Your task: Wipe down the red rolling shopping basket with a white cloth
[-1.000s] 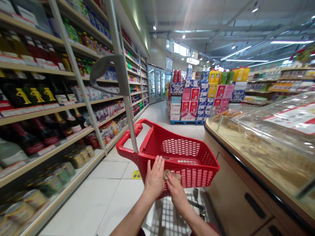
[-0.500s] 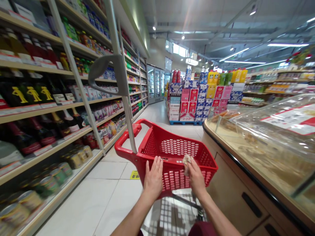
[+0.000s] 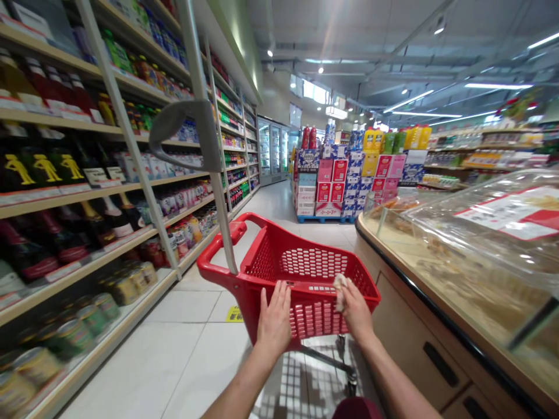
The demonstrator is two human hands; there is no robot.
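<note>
Along the counter's point(image 3: 402, 326) left edge stands a red cart point(image 3: 305, 292) — the left hand point(image 3: 274, 326) open and flat on its near side, the right hand point(image 3: 356, 311) gripping a crumpled cloth point(image 3: 340, 293) at the near rim, toward the right corner.

Bright, cool light falls from long white ceiling tubes point(image 3: 498, 86). Glare streaks the clear plastic cover point(image 3: 463, 233) at right. A grid shadow lies on white floor tiles point(image 3: 183, 361) under the red plastic shopping cart point(image 3: 305, 294). Edges stretch; round metal cans point(image 3: 37, 366) at lower left blur.
</note>
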